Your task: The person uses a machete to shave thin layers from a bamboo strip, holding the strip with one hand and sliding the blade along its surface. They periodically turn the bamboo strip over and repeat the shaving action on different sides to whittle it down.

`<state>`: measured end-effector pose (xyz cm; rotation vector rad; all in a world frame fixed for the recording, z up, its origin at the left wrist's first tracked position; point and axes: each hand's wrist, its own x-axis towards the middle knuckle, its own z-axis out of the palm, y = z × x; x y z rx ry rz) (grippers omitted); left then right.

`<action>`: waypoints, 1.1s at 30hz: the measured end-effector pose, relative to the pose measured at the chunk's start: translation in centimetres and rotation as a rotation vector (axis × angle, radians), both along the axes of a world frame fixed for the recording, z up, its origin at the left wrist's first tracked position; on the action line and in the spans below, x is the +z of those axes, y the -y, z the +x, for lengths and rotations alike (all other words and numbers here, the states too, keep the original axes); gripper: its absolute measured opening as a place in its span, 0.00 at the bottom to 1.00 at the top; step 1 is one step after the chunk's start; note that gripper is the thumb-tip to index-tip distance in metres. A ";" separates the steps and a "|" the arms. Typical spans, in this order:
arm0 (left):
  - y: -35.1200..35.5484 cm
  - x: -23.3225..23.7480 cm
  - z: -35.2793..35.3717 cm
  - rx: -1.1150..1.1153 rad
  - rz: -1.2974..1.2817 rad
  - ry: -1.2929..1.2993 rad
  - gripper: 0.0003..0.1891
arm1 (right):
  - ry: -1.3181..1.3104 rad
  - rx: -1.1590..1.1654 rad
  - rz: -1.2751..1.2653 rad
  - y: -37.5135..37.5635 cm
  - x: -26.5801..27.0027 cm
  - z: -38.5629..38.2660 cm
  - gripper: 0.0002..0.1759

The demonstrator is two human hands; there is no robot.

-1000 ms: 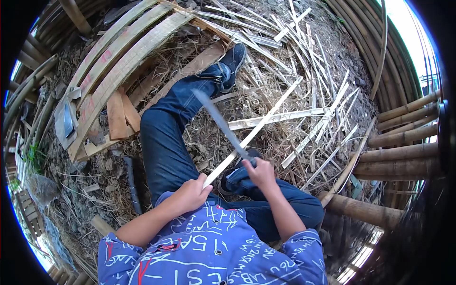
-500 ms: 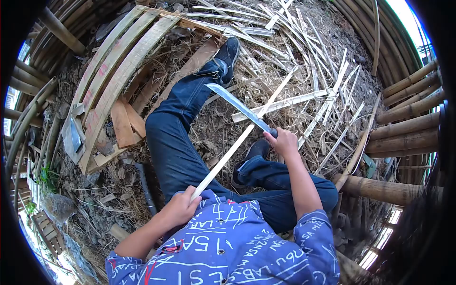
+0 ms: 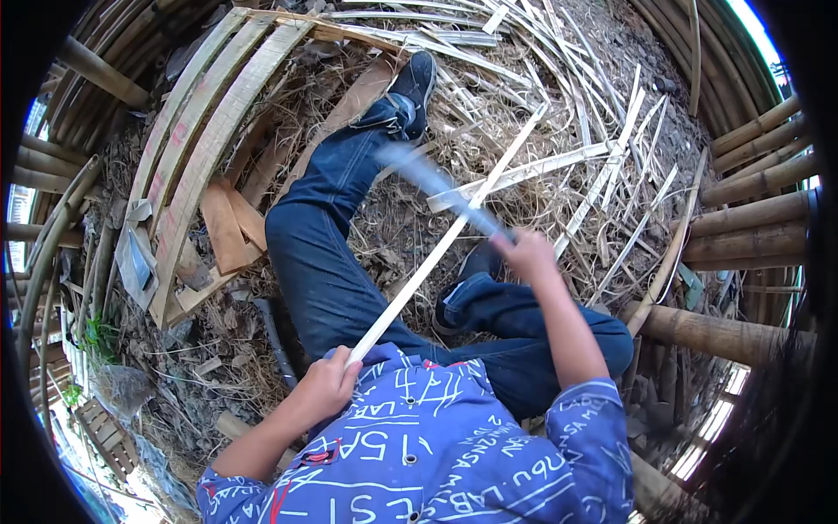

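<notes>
My left hand [image 3: 328, 384], close to my shirt, is wrapped round the near end of a long pale bamboo strip [image 3: 410, 288]. The strip runs up and away to the right, past my legs. In my right hand [image 3: 529, 255] is the dark handle of a machete, its blade [image 3: 434, 185] smeared by motion and pointing up to the left. The blade crosses the strip near its middle in this view. Beyond the crossing, another flat bamboo strip [image 3: 541, 172] lies under the held one on the shavings.
A slatted wooden pallet [image 3: 223, 113] stands at the upper left, with short boards [image 3: 229, 229] beside it. Split bamboo strips [image 3: 602, 196] and curly shavings litter the ground. Thick bamboo poles [image 3: 751, 231] line the right side. A dark long object [image 3: 278, 342] lies left of my leg.
The machete blade has gone from sharp to blurred, still across the strip. My right hand has shifted slightly right and up; my left hand keeps its hold. The whole view has shifted slightly.
</notes>
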<state>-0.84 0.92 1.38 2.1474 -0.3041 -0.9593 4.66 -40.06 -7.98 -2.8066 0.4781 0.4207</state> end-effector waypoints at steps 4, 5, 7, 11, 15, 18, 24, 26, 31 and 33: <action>-0.3 1.0 0.2 -0.016 0.029 0.019 0.10 | 0.021 -0.319 0.007 6.3 -1.3 1.6 0.39; 0.1 1.1 0.7 -0.025 0.010 0.031 0.10 | 0.009 -0.290 -0.010 6.0 -1.0 1.8 0.40; 0.6 0.8 1.3 -0.026 0.028 0.012 0.10 | -0.003 -0.213 -0.001 4.9 -0.1 1.2 0.40; 1.5 0.7 2.7 -0.100 0.062 0.105 0.12 | 0.027 -0.012 0.133 -0.8 1.4 -0.3 0.38; 1.4 0.7 3.2 -0.106 0.137 0.102 0.11 | -0.062 0.120 0.054 -3.0 2.2 -0.6 0.38; 0.6 0.6 2.0 -0.104 0.131 0.104 0.11 | 0.008 -0.030 0.062 -0.2 0.3 0.1 0.39; 0.7 0.3 1.0 -0.132 0.101 0.191 0.12 | 0.101 -0.268 -0.090 5.4 -1.5 1.8 0.39; 0.7 0.3 1.1 -0.132 0.130 0.197 0.11 | -0.026 -0.288 0.003 4.6 -0.5 1.6 0.41; 0.8 -0.1 2.9 -0.148 0.160 0.289 0.11 | -0.003 -0.085 0.132 -0.6 1.3 -0.2 0.39; 0.8 0.1 3.2 -0.162 0.164 0.292 0.11 | -0.028 0.022 0.075 -1.7 1.3 -0.5 0.39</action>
